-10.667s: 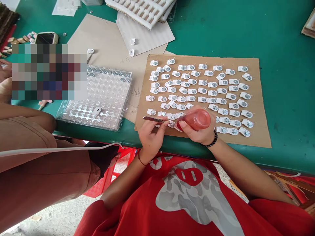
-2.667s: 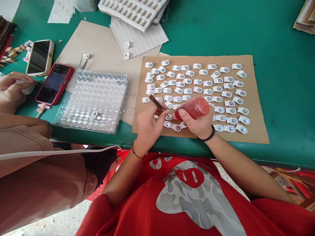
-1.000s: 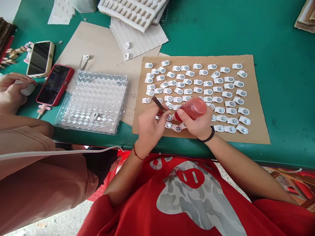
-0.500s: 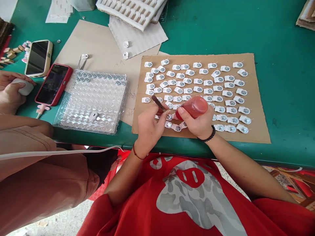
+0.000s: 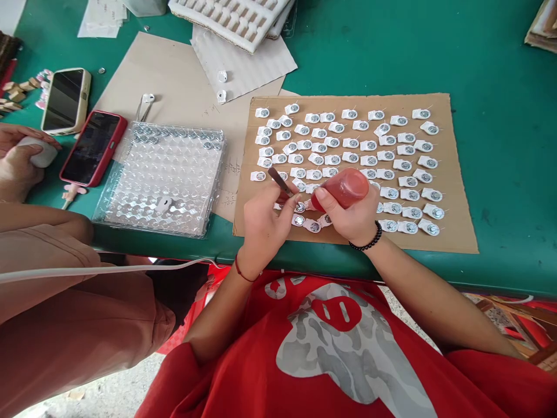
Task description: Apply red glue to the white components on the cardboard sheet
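At the near edge of the green counter (image 5: pixel 500 174), a slim dark tweezer-like tool (image 5: pixel 279 181) is pinched in the closed grip of the left hand (image 5: pixel 267 220), its lower end hidden by the fingers or too small to make out. A translucent red squeeze bottle (image 5: pixel 346 188) is wrapped by the closed grip of the right hand (image 5: pixel 355 222), tilted with its base raised and its narrow end turned toward a small white piece with a silvery disc (image 5: pixel 300 206). Beneath both hands, a brown cardboard sheet (image 5: pixel 461 232) is covered with similar pieces in uneven rows. To the left, a clear plastic tray with round pockets (image 5: pixel 174 174) is seen, partly filled with silvery discs. Farther off, a white slotted foam tray (image 5: pixel 209 16) is placed.
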The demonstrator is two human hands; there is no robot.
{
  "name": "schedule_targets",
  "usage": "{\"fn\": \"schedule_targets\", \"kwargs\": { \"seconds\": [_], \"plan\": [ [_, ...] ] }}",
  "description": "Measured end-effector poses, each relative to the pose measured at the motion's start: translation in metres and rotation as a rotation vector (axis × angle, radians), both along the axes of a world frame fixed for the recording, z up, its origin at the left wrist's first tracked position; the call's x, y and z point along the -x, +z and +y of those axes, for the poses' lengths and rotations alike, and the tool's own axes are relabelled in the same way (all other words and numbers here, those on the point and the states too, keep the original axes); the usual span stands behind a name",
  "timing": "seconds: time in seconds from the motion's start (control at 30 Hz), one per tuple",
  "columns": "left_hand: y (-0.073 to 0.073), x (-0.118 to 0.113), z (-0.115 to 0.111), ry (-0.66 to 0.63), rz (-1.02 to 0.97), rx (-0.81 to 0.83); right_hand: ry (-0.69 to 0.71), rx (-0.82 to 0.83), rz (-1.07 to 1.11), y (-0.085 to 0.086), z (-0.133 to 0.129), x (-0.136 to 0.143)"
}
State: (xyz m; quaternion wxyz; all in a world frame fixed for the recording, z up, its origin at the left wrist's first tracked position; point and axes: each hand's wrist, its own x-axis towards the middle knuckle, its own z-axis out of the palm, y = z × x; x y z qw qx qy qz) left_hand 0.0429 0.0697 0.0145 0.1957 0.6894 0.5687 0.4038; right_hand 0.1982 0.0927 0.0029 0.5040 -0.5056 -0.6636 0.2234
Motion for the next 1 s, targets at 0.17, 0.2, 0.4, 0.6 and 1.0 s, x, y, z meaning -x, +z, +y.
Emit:
{"fn": "schedule_targets", "kwargs": {
  "seconds": [0.17,0.2,0.4,0.6,1.0],
  "plan": [
    [0.0002,-0.0003,0.0001,0.022,0.003,0.007,-0.033,0.007,-0.009,-0.0006,0.0012,-0.0007],
    [0.0001,-0.0003,0.0002,0.024,0.004,0.007,-0.039,0.008,-0.012,-0.001,0.0015,-0.0008],
    [-0.0005,-0.0007,0.0009,0.004,-0.01,-0.007,-0.042,0.008,-0.01,-0.0026,0.0018,-0.0007],
    [-0.0006,-0.0013,0.0012,0.016,-0.007,-0.014,-0.037,-0.003,-0.013,-0.0018,0.0009,-0.0007],
    [0.0007,-0.0013,0.0009,0.035,0.027,-0.007,-0.012,-0.062,-0.031,-0.0006,0.0002,-0.0002]
  ]
}}
